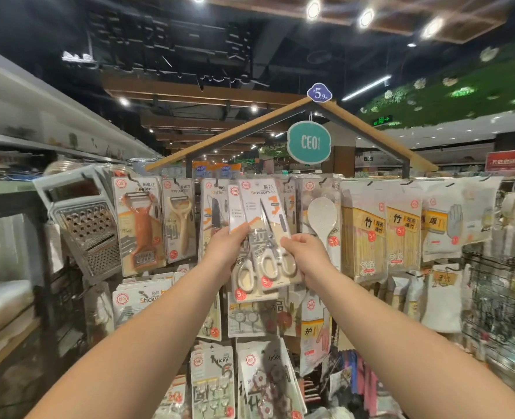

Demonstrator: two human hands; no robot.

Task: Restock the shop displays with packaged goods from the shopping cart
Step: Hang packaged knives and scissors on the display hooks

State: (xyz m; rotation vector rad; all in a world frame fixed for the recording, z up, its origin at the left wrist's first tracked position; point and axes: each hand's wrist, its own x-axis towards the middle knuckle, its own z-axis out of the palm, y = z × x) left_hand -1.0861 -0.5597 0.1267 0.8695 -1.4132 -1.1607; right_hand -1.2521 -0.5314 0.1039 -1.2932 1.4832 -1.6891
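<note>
Both forearms reached up from the bottom edge toward the display. Left hand [226, 246] pinched the scissors pack [265, 234] by its left edge, right hand [306, 249] gripped its right edge. Held upright, long axis vertical, its top reached the hook row [280, 175], just above both hands.

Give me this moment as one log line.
left hand: grips scissors pack | right hand: grips same pack | pack: raised at hook row, hanging unconfirmed
</note>
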